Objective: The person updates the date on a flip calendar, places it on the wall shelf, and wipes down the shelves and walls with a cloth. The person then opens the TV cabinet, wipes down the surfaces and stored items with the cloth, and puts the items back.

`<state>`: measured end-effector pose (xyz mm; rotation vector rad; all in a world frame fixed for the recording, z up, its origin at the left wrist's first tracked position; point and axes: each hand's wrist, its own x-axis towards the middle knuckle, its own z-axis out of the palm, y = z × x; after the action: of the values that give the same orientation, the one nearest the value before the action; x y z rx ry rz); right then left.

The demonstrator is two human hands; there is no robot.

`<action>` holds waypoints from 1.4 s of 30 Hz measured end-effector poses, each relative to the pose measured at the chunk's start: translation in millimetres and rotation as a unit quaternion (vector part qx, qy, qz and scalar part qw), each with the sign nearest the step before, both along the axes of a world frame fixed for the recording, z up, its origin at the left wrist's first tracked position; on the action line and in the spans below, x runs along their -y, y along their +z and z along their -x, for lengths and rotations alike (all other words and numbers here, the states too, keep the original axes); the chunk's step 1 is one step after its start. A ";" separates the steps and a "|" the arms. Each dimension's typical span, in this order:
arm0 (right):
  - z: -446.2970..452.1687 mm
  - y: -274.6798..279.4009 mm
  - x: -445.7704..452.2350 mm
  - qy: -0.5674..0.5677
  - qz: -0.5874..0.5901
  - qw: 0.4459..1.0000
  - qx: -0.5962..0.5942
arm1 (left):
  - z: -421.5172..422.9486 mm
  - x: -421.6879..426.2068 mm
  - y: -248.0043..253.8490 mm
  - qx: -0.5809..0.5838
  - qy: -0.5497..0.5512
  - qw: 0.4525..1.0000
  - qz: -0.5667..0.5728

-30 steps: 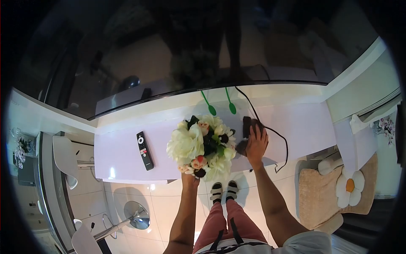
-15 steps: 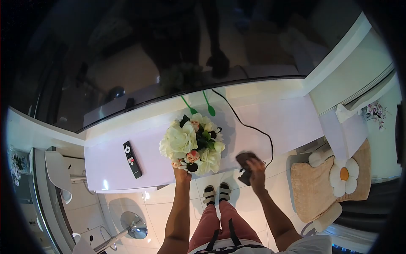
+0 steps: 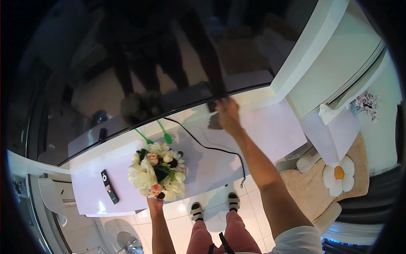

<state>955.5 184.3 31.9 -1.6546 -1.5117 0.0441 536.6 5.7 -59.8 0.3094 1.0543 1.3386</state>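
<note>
Cream and peach artificial flowers (image 3: 158, 173) sit in a bunch over the front of the white shelf (image 3: 211, 165). Underneath their near side is my left hand (image 3: 155, 204), closed on the bunch, its fingertips hidden by the blooms. My right hand (image 3: 229, 113) reaches to the lower edge of the large dark television screen (image 3: 177, 55). It grips a dark brown cloth (image 3: 215, 122), partly covered by the hand and a little blurred.
A black remote control (image 3: 109, 186) lies on the shelf's left part. A black cable (image 3: 211, 148) curves across to the front edge. Two green leaf-shaped pieces (image 3: 168, 137) hang behind the flowers. A beige chair with a flower cushion (image 3: 338, 175) stands at right.
My right hand has carried the cloth from in front of the shelf up and forward to the screen's lower edge. The view has shifted; my left hand stays at the flowers.
</note>
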 end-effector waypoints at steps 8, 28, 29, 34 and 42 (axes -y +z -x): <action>-190.3 18.6 69.9 -0.074 -0.012 0.972 0.224 | -24.4 7.1 -11.0 0.124 0.048 0.988 -0.072; -104.0 -46.1 152.6 0.343 0.144 0.927 0.044 | -22.6 1.0 1.7 0.065 0.027 0.994 -0.082; -123.8 -51.1 166.8 0.306 0.125 0.942 0.053 | -23.3 2.2 0.7 0.068 0.027 0.994 -0.084; -191.9 -58.5 253.8 0.083 0.070 0.991 0.080 | -12.8 21.7 -7.0 -0.008 0.099 0.994 -0.051; 48.0 -29.6 267.0 0.284 0.133 0.945 0.088 | -54.6 78.3 61.1 -0.142 0.180 0.972 0.049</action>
<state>907.5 -82.6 2.3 -1.3921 -2.1588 0.4404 591.2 -72.6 1.3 0.2472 1.4646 1.5898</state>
